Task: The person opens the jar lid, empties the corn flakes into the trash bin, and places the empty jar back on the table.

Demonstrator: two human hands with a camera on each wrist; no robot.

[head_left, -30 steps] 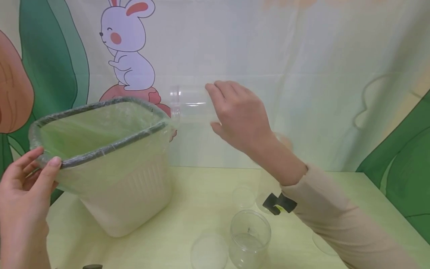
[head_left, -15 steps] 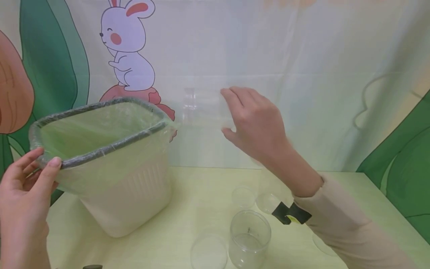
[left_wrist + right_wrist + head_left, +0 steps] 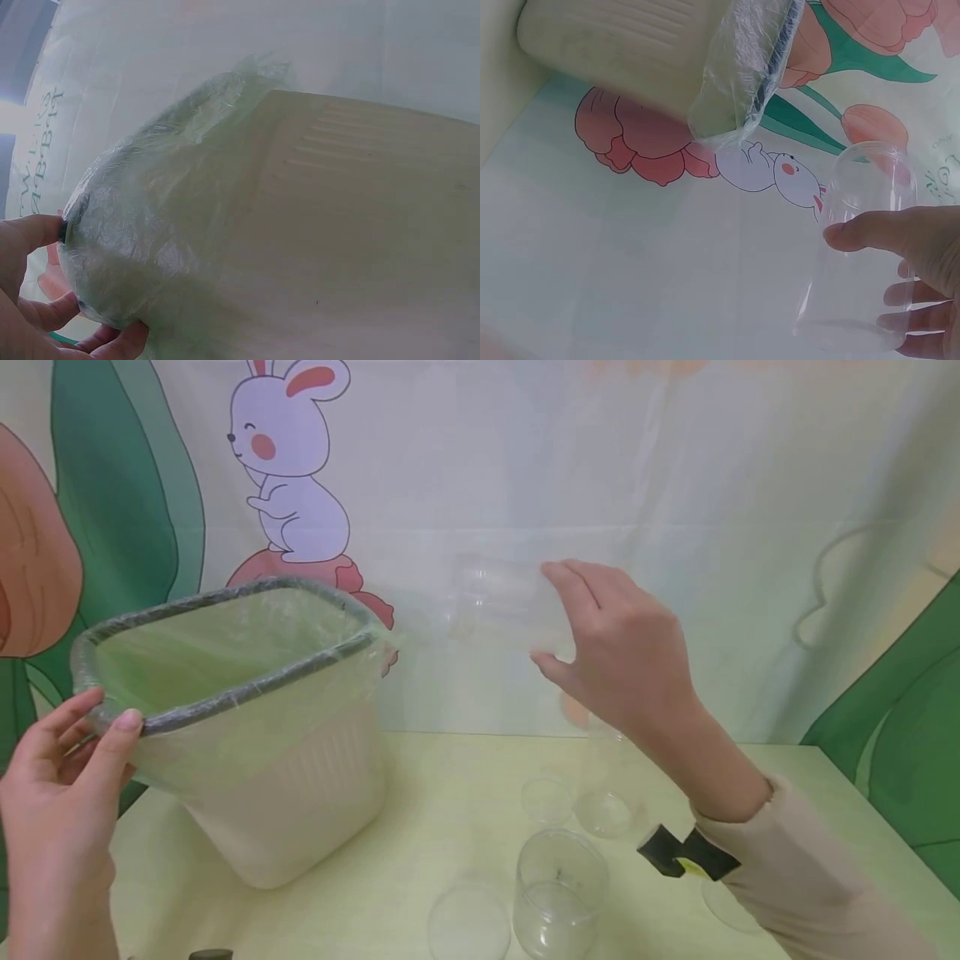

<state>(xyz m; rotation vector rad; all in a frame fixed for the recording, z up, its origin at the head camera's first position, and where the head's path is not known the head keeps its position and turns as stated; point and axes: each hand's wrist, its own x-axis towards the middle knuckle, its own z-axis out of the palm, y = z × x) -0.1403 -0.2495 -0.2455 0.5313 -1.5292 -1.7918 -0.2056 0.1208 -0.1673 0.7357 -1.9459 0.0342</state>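
Note:
On the left in the head view stands a pale trash bin (image 3: 292, 802), tilted, with a green plastic liner bag (image 3: 247, 647) folded over its dark rim. My left hand (image 3: 63, 785) grips the rim's near left corner through the bag; in the left wrist view its thumb and fingers (image 3: 45, 311) pinch the bagged edge. To the right of the bin, raised above the table, my right hand (image 3: 626, 647) holds a clear plastic jar (image 3: 495, 597) lying sideways, mouth toward the bin. In the right wrist view the thumb and fingers wrap round this jar (image 3: 851, 292), which looks empty.
Another clear jar (image 3: 558, 902) stands at the table's front, beside a clear round lid (image 3: 468, 927). Behind are a smaller lid (image 3: 547, 800) and a further clear jar (image 3: 603, 810). One more disc (image 3: 727, 906) lies by the right sleeve. A printed curtain (image 3: 480, 468) hangs behind.
My right hand has moved to the right and slightly down, carrying the clear jar away from the bin. The left hand still holds the rim.

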